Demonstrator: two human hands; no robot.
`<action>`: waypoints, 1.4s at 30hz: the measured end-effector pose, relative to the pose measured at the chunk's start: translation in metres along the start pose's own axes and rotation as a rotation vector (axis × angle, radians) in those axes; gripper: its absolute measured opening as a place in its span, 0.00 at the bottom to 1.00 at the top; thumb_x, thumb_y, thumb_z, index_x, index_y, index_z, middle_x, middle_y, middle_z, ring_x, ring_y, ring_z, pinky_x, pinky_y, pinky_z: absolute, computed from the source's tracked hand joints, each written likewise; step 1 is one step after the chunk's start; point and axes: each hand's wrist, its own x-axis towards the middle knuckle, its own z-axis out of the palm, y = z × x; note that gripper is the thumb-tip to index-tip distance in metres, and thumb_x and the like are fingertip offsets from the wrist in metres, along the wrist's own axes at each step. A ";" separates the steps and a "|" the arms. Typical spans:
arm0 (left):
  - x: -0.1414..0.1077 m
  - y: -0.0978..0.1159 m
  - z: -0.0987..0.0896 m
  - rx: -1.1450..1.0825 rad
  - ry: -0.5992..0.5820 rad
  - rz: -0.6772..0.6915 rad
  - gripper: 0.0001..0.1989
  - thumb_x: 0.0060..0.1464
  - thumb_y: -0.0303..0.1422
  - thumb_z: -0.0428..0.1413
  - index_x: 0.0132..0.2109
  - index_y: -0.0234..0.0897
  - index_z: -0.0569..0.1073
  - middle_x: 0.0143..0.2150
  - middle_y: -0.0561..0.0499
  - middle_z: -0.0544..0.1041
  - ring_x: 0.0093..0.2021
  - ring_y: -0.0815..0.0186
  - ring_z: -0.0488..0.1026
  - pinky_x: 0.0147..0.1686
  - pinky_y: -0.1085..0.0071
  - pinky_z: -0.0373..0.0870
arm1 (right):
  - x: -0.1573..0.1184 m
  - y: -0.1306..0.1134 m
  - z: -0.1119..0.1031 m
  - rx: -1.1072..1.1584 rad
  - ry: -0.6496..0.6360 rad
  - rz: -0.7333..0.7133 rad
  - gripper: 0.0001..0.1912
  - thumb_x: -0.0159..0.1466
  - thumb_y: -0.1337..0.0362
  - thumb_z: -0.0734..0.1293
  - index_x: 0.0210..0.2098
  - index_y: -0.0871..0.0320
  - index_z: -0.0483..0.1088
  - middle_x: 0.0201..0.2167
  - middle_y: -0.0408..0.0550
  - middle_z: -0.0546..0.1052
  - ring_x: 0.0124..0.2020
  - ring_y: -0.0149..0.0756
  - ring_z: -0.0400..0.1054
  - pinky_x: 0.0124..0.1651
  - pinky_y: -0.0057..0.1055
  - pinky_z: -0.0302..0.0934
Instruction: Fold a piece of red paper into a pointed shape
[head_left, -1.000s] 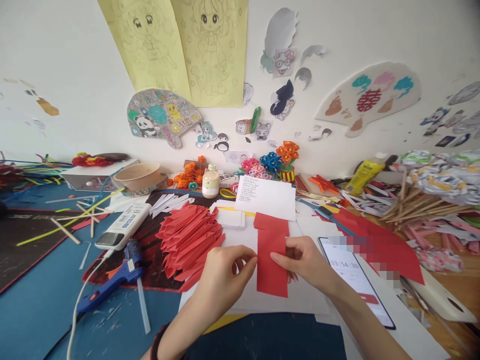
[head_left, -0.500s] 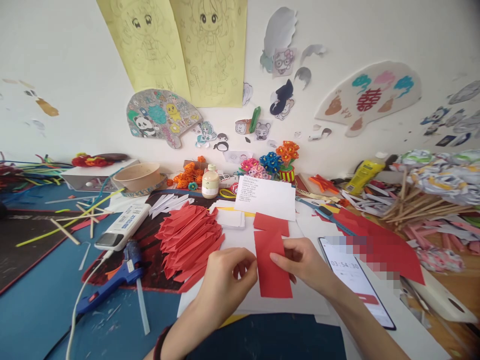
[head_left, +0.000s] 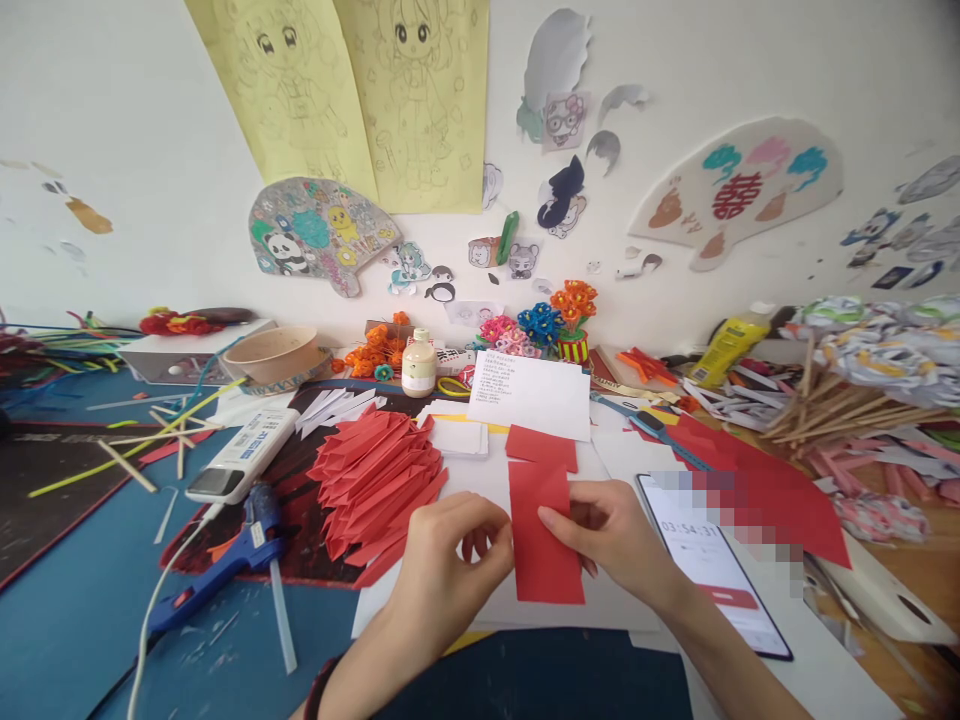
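Note:
A flat red paper rectangle (head_left: 541, 540) is held upright between my two hands. My left hand (head_left: 461, 550) pinches its left edge with thumb and fingertips. On the right edge, my right hand (head_left: 611, 530) grips it, thumb in front and fingers behind. Just above lies a smaller red paper piece (head_left: 541, 448) on white sheets. A heap of folded red paper strips (head_left: 375, 485) sits to the left of my hands. A white card with handwriting (head_left: 529, 393) stands behind the red paper.
Left are a blue glue gun (head_left: 217, 575), a white power bank (head_left: 244, 455) and a bowl (head_left: 274, 352). A phone showing a timer (head_left: 712, 570) lies right, beside red sheets (head_left: 780, 500). A cream bottle (head_left: 418, 365) and paper flowers (head_left: 540, 325) stand near the wall.
The red rectangle's lower edge has dropped slightly towards me. Both hands keep their hold with barely any movement, and the view has shifted a little.

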 end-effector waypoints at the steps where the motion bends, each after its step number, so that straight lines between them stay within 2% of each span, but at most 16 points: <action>1: 0.000 0.000 0.000 0.002 0.000 0.009 0.08 0.51 0.24 0.52 0.27 0.36 0.72 0.22 0.55 0.69 0.23 0.73 0.64 0.25 0.78 0.60 | -0.001 -0.001 0.000 -0.034 0.019 -0.015 0.19 0.62 0.52 0.66 0.20 0.58 0.65 0.13 0.39 0.65 0.12 0.27 0.59 0.16 0.25 0.53; 4: 0.000 0.000 0.000 0.023 0.003 0.039 0.08 0.51 0.24 0.52 0.27 0.35 0.72 0.22 0.55 0.68 0.23 0.73 0.63 0.25 0.78 0.60 | -0.003 -0.004 0.002 -0.167 0.106 -0.093 0.21 0.62 0.55 0.65 0.17 0.56 0.60 0.12 0.38 0.62 0.13 0.27 0.58 0.16 0.25 0.52; 7: 0.000 -0.002 0.003 0.085 0.026 0.091 0.08 0.52 0.23 0.51 0.27 0.35 0.71 0.22 0.55 0.67 0.23 0.74 0.62 0.25 0.78 0.58 | -0.007 -0.009 0.007 -0.353 0.221 -0.241 0.22 0.62 0.60 0.65 0.16 0.56 0.55 0.13 0.39 0.60 0.15 0.26 0.55 0.19 0.26 0.51; 12: -0.002 -0.007 0.011 0.257 0.113 0.247 0.10 0.55 0.22 0.50 0.27 0.35 0.68 0.22 0.54 0.64 0.24 0.72 0.59 0.25 0.75 0.54 | -0.015 -0.013 0.020 -0.570 0.378 -0.477 0.18 0.63 0.67 0.62 0.18 0.56 0.56 0.14 0.40 0.61 0.17 0.26 0.53 0.21 0.26 0.50; 15: -0.004 -0.011 0.016 0.375 0.154 0.350 0.12 0.57 0.22 0.49 0.26 0.36 0.65 0.22 0.54 0.62 0.25 0.70 0.57 0.26 0.72 0.52 | -0.018 -0.012 0.029 -0.666 0.482 -0.555 0.18 0.63 0.69 0.61 0.17 0.56 0.57 0.13 0.39 0.60 0.15 0.26 0.51 0.20 0.26 0.49; 19: -0.008 -0.017 0.021 0.456 0.147 0.449 0.14 0.58 0.20 0.49 0.26 0.36 0.63 0.23 0.53 0.62 0.25 0.69 0.55 0.26 0.70 0.50 | -0.022 -0.009 0.040 -0.770 0.568 -0.582 0.18 0.63 0.71 0.62 0.17 0.55 0.61 0.12 0.40 0.62 0.14 0.27 0.53 0.21 0.28 0.49; 23: -0.010 -0.017 0.022 0.437 0.143 0.458 0.12 0.59 0.20 0.50 0.28 0.36 0.64 0.24 0.53 0.62 0.25 0.69 0.55 0.26 0.69 0.50 | -0.026 -0.008 0.047 -0.807 0.596 -0.573 0.16 0.64 0.70 0.61 0.20 0.54 0.64 0.12 0.41 0.65 0.14 0.28 0.55 0.21 0.29 0.51; 27: -0.010 -0.016 0.023 0.405 0.152 0.458 0.11 0.58 0.20 0.50 0.29 0.36 0.64 0.23 0.54 0.61 0.25 0.68 0.54 0.25 0.69 0.50 | -0.028 -0.008 0.051 -0.769 0.627 -0.545 0.17 0.64 0.69 0.62 0.18 0.54 0.63 0.12 0.41 0.65 0.14 0.28 0.55 0.21 0.28 0.52; 32: -0.012 -0.017 0.027 0.385 0.191 0.480 0.12 0.58 0.20 0.51 0.28 0.36 0.64 0.23 0.54 0.60 0.25 0.69 0.53 0.25 0.69 0.49 | -0.025 -0.006 0.054 -0.647 0.731 -0.641 0.16 0.62 0.71 0.66 0.19 0.56 0.62 0.12 0.37 0.63 0.14 0.25 0.54 0.21 0.26 0.50; 37: -0.015 -0.018 0.027 0.357 0.165 0.479 0.11 0.58 0.19 0.51 0.29 0.35 0.65 0.24 0.54 0.61 0.25 0.69 0.53 0.25 0.69 0.49 | -0.024 -0.004 0.053 -0.627 0.708 -0.615 0.16 0.62 0.72 0.66 0.19 0.58 0.61 0.13 0.37 0.63 0.14 0.23 0.54 0.22 0.26 0.49; 42: -0.015 -0.015 0.023 0.295 0.185 0.416 0.09 0.58 0.21 0.52 0.30 0.35 0.66 0.23 0.55 0.62 0.25 0.70 0.55 0.25 0.71 0.51 | -0.025 -0.003 0.050 -0.635 0.716 -0.582 0.17 0.61 0.70 0.66 0.18 0.58 0.61 0.12 0.37 0.60 0.14 0.23 0.52 0.21 0.26 0.48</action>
